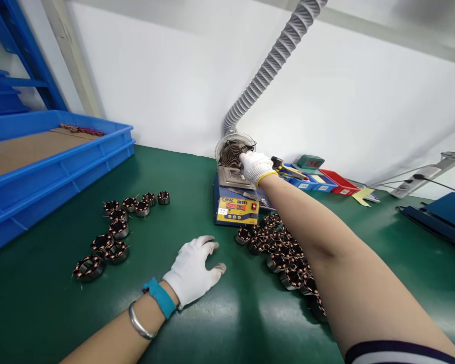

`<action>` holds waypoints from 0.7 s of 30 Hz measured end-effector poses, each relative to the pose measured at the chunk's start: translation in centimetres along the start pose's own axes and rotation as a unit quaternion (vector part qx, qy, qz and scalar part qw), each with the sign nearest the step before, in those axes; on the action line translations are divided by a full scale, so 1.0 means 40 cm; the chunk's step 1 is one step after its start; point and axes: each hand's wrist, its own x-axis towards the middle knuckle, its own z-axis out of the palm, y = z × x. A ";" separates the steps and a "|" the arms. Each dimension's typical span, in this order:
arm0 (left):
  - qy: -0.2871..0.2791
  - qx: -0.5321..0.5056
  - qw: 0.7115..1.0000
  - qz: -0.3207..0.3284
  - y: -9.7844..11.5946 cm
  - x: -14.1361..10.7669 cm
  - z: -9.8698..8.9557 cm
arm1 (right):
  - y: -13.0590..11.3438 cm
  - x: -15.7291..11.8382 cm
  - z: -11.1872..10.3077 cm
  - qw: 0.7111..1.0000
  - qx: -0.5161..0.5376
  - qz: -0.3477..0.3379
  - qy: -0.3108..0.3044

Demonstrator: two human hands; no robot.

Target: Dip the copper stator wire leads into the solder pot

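My left hand [195, 272], in a white glove, rests low over the green table [197, 333] with thumb and fingers apart and nothing between them. My right hand [257, 167], also gloved, reaches over the top of the blue and yellow soldering machine [237, 210], by the round fan guard [232, 153]. Its fingertips are bent and partly hidden, and whatever they hold is too small to make out. Copper-wound stator rings [276, 242] crowd together beside my right forearm. Several more stator rings [119, 229] stand in a loose group left of my left hand.
A large blue tray [60, 169] fills the left side. From the fan, a grey ribbed hose [275, 63] rises along the wall. Behind my right arm are small blue bins [322, 186], a red bin [341, 187] and a green box [310, 162]. A power strip [417, 182] is at right.
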 end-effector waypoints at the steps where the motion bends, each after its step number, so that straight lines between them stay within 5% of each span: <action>1: -0.002 0.001 1.000 0.000 0.000 0.000 0.000 | 0.001 0.001 0.001 1.000 0.001 -0.002 0.004; 7: 0.002 -0.007 1.000 -0.003 0.000 -0.001 -0.001 | 0.019 0.003 -0.008 0.999 0.037 0.006 0.030; 16: -0.002 -0.035 0.999 -0.004 0.006 0.001 -0.012 | 0.048 -0.067 -0.046 0.963 0.262 0.035 0.060; 21: 0.005 -0.043 0.999 -0.008 0.001 0.001 -0.009 | 0.041 -0.099 -0.051 0.962 0.264 0.043 0.052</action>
